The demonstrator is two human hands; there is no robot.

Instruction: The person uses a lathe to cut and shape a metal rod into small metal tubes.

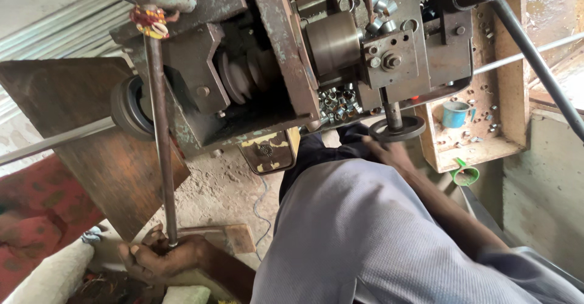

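My left hand (159, 259) is at the lower left, closed around the bottom end of a long upright steel lever rod (159, 127). The rod rises to a worn greenish metal machine (280, 55), where red and yellow thread is wound around its top. My right hand (387, 152) is blurred and sits just under a small black handwheel (398, 129) at the machine's front. Its fingers reach the wheel's near rim, but the blur hides the grip. A steel cylinder (331, 41) sticks out of the machine's middle, with several small metal rings (336, 100) piled below it.
A thin steel bar (58, 138) runs out to the left past a rusty plate (79, 127). At right, a wooden tray (508, 97) holds a blue cup (454, 114), with a green funnel (465, 174) below it. A dark rod (538, 67) slants down at right. Red cloth (36, 213) lies at lower left.
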